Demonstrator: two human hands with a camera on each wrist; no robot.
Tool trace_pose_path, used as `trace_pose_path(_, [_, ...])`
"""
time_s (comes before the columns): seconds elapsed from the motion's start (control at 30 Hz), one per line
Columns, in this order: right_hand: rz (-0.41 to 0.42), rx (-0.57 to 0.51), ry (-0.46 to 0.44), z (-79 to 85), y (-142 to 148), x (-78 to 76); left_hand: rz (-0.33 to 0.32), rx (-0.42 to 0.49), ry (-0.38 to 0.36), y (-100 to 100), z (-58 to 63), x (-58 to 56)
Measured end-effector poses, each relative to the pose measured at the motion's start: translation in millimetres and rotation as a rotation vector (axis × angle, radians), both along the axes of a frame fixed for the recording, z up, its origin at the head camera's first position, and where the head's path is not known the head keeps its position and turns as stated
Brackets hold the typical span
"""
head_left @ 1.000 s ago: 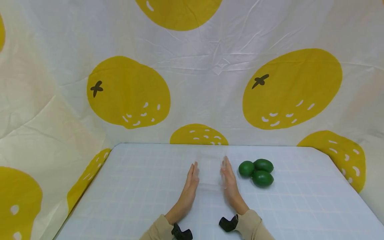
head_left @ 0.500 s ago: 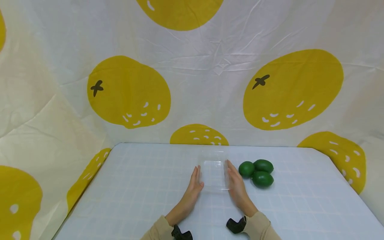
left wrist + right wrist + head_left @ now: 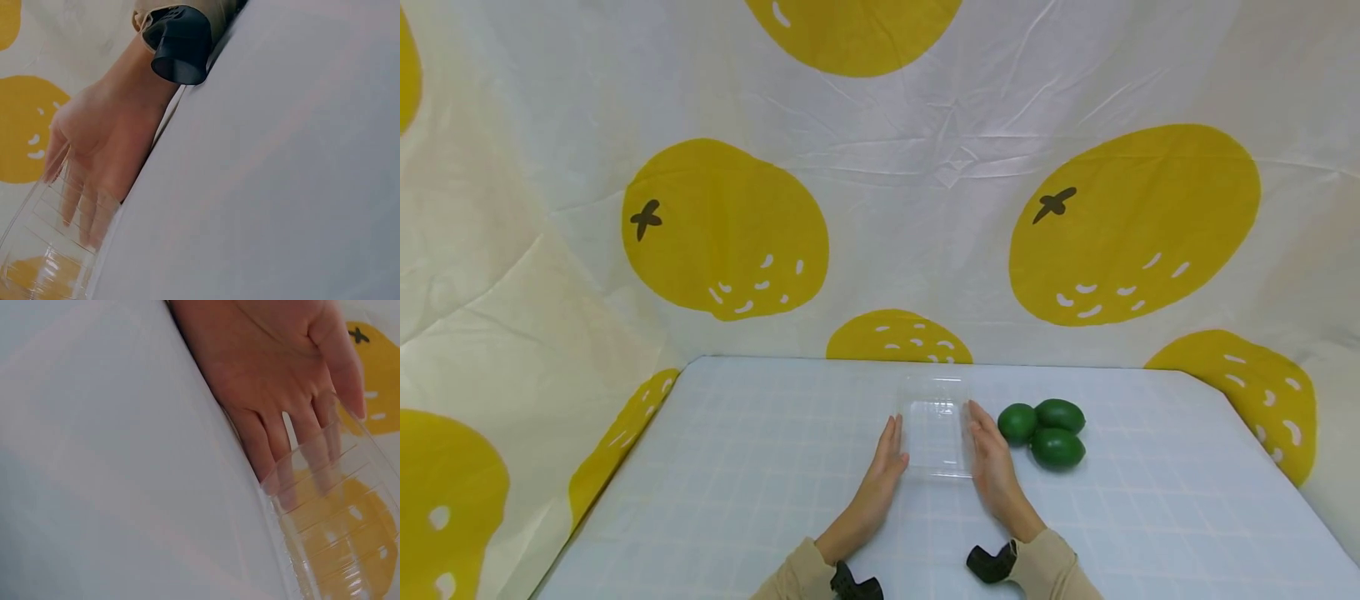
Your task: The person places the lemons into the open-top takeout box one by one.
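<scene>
A clear plastic box [image 3: 934, 437] rests on the table between the two hands. Along its left side lies the left hand [image 3: 877, 479], fingers straight. The right hand [image 3: 996, 471] lies the same way against its right side. Through the see-through wall [image 3: 47, 231] in the left wrist view, the left fingers show stretched out. In the right wrist view the right fingers also show straight behind the ribbed plastic wall [image 3: 344, 519], with the thumb at the rim. Just right of the right hand sit three dark green lemon-shaped fruits [image 3: 1057, 448], close together.
The table [image 3: 737, 467] wears a pale checked cloth. Behind it and to the left hangs a white curtain [image 3: 910, 242] printed with big yellow fruits. Each beige sleeve has a black wrist camera mount [image 3: 991, 564].
The clear box, blurred between the hands a second ago, now stands still on the table. Both hands have shifted slightly right; the green fruits have stayed in place.
</scene>
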State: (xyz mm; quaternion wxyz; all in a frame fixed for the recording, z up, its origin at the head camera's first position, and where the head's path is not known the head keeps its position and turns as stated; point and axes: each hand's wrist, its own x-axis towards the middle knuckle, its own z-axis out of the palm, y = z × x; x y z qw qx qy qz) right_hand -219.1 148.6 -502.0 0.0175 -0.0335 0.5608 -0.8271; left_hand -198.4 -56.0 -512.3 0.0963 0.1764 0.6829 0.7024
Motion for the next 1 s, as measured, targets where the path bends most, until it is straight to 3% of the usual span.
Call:
trace_pose_path(0.33, [-0.002,-0.02,0.004,0.0,-1,-1.0,0.031,-0.019,-0.038,-1,3.2,0.4])
trace_pose_path(0.6, [0.002,0.016,-0.032,13.2,3,-1.4,0.081,-0.013,-0.046,-1,3.8,-0.5])
trace_pose_path(0.7, [-0.009,0.116,-0.058,22.1,6,-0.6,0.086,-0.016,-0.054,-2,4.5,-0.5])
trace_pose_path(0.83, [-0.023,0.343,-0.088,36.6,9,4.4,0.084,-0.058,-0.057,-6,8.9,-1.3])
trace_pose_path(1.0, [-0.039,0.566,-0.071,58.1,13,13.6,0.101,-0.136,-0.022,-14,21.7,-3.8])
